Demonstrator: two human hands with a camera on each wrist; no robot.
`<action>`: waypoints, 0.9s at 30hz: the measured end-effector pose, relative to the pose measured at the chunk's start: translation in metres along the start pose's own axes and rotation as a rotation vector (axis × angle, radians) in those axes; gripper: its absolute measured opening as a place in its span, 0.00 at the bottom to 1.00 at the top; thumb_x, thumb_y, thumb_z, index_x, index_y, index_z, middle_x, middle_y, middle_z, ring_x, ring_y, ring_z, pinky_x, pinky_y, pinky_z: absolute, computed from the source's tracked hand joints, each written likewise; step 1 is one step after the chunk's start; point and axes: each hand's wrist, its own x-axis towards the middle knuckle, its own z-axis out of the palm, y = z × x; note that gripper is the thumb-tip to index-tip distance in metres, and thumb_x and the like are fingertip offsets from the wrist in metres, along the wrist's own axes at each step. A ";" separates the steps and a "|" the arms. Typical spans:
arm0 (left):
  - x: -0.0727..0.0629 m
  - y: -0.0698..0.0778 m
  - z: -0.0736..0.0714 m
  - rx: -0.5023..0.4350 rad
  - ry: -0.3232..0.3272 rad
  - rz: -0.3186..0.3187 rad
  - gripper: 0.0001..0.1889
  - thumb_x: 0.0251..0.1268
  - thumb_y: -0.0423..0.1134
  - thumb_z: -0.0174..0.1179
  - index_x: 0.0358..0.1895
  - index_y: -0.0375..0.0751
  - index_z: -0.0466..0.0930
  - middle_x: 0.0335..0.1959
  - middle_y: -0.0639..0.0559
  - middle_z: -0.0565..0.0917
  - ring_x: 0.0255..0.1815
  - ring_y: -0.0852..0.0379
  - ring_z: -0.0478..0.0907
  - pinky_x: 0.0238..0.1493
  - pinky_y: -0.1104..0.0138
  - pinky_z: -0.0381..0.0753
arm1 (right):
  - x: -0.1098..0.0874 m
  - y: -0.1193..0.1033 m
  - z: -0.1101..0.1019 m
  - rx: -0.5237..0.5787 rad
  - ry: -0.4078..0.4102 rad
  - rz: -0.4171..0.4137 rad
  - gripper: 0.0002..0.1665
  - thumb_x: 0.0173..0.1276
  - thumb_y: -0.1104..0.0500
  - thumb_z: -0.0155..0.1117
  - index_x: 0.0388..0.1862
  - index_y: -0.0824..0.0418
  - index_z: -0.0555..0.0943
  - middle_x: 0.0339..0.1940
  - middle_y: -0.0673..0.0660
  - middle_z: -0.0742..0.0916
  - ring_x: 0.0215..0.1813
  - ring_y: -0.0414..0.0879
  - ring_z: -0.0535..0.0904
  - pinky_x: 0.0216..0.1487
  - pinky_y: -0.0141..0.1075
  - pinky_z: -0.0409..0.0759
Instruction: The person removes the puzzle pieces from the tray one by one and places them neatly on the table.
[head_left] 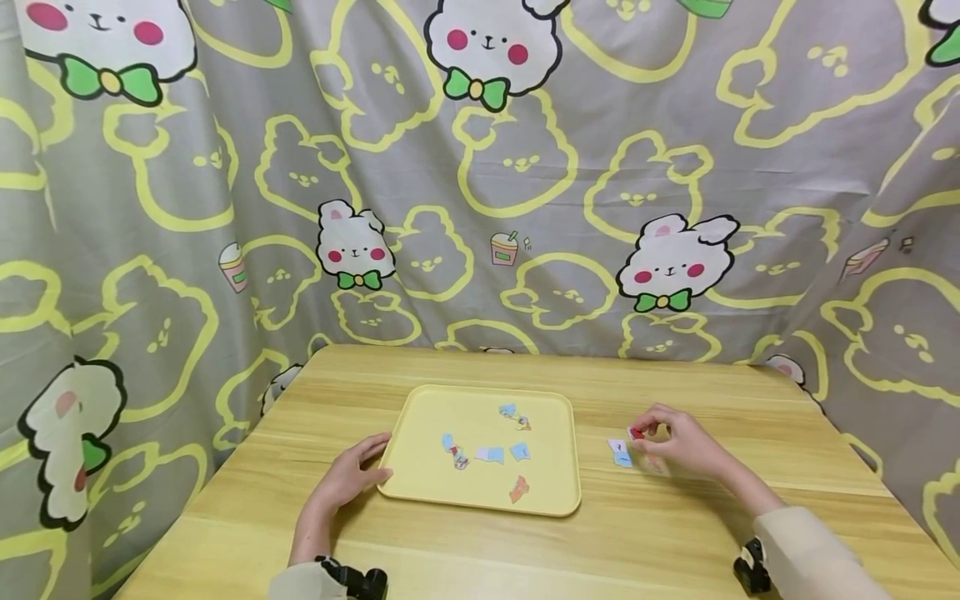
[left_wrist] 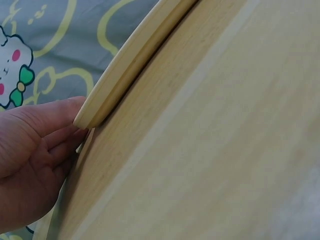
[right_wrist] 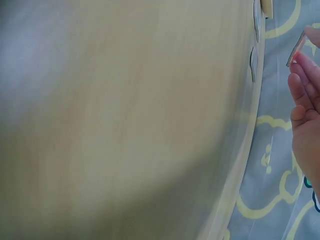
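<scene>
Red piece (head_left: 637,433) at lower right is pinched by my right hand (head_left: 678,442). Lower left, my left hand (head_left: 348,475) touches the yellow tray (head_left: 423,417), thumb apart from fingers.

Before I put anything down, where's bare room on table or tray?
Table: behind the tray, up to the curtain; also in front, between the sleeves. Tray: far left corner. Crowded: tray's middle, with scattered pieces, and just right of the tray, where the right hand holds a piece near others.
</scene>
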 end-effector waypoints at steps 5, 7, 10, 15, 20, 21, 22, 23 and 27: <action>0.000 0.000 0.000 0.006 0.000 0.005 0.33 0.62 0.32 0.64 0.71 0.37 0.66 0.66 0.37 0.76 0.74 0.35 0.61 0.73 0.42 0.59 | -0.006 0.005 -0.003 -0.023 0.024 -0.009 0.06 0.61 0.57 0.73 0.38 0.52 0.85 0.35 0.44 0.83 0.37 0.37 0.74 0.32 0.27 0.70; 0.000 0.000 0.000 0.007 0.000 0.005 0.33 0.62 0.32 0.64 0.71 0.37 0.66 0.66 0.37 0.76 0.74 0.35 0.61 0.73 0.41 0.59 | -0.008 0.006 -0.004 -0.028 0.032 -0.012 0.06 0.60 0.56 0.73 0.37 0.51 0.85 0.34 0.44 0.83 0.37 0.37 0.74 0.32 0.28 0.69; 0.000 0.000 0.000 0.009 0.001 0.006 0.33 0.62 0.32 0.64 0.71 0.37 0.66 0.66 0.37 0.76 0.74 0.35 0.61 0.73 0.41 0.59 | -0.011 0.006 -0.007 -0.037 0.037 -0.011 0.06 0.60 0.57 0.73 0.36 0.49 0.85 0.34 0.44 0.83 0.37 0.38 0.74 0.32 0.28 0.69; -0.001 0.001 0.000 0.008 0.001 0.008 0.32 0.62 0.32 0.64 0.71 0.37 0.66 0.66 0.37 0.76 0.74 0.35 0.61 0.73 0.42 0.60 | -0.017 0.008 -0.013 -0.075 0.043 0.010 0.07 0.60 0.58 0.73 0.36 0.49 0.85 0.33 0.43 0.83 0.36 0.35 0.74 0.32 0.28 0.71; -0.001 0.000 0.000 0.008 -0.001 0.005 0.32 0.63 0.32 0.64 0.71 0.36 0.66 0.67 0.37 0.75 0.75 0.35 0.60 0.74 0.41 0.58 | -0.024 0.012 -0.021 -0.090 0.049 0.029 0.07 0.60 0.58 0.73 0.37 0.50 0.85 0.33 0.43 0.83 0.36 0.33 0.73 0.32 0.28 0.70; 0.000 0.000 0.000 0.008 0.000 0.004 0.32 0.63 0.32 0.64 0.71 0.37 0.66 0.67 0.37 0.75 0.75 0.35 0.60 0.74 0.41 0.58 | -0.025 0.013 -0.022 -0.089 0.049 0.031 0.07 0.60 0.58 0.73 0.37 0.50 0.85 0.33 0.43 0.83 0.35 0.33 0.73 0.31 0.28 0.69; 0.000 0.000 0.000 0.008 0.001 0.002 0.32 0.63 0.32 0.64 0.71 0.37 0.66 0.67 0.37 0.75 0.75 0.35 0.60 0.74 0.42 0.58 | -0.027 0.014 -0.023 -0.087 0.049 0.032 0.07 0.60 0.58 0.73 0.37 0.50 0.85 0.33 0.43 0.83 0.35 0.33 0.72 0.31 0.28 0.69; 0.000 0.000 0.000 0.009 0.001 0.002 0.32 0.63 0.32 0.64 0.71 0.37 0.66 0.67 0.37 0.75 0.75 0.35 0.60 0.74 0.42 0.58 | -0.028 0.015 -0.024 -0.088 0.048 0.033 0.06 0.60 0.57 0.73 0.37 0.50 0.85 0.33 0.43 0.83 0.35 0.32 0.72 0.31 0.28 0.69; 0.000 -0.001 0.000 0.015 -0.001 0.003 0.32 0.63 0.32 0.64 0.71 0.37 0.66 0.67 0.38 0.76 0.75 0.36 0.60 0.73 0.42 0.59 | -0.031 0.019 -0.027 -0.087 0.052 0.027 0.07 0.60 0.57 0.73 0.37 0.49 0.85 0.34 0.43 0.83 0.36 0.32 0.72 0.33 0.28 0.71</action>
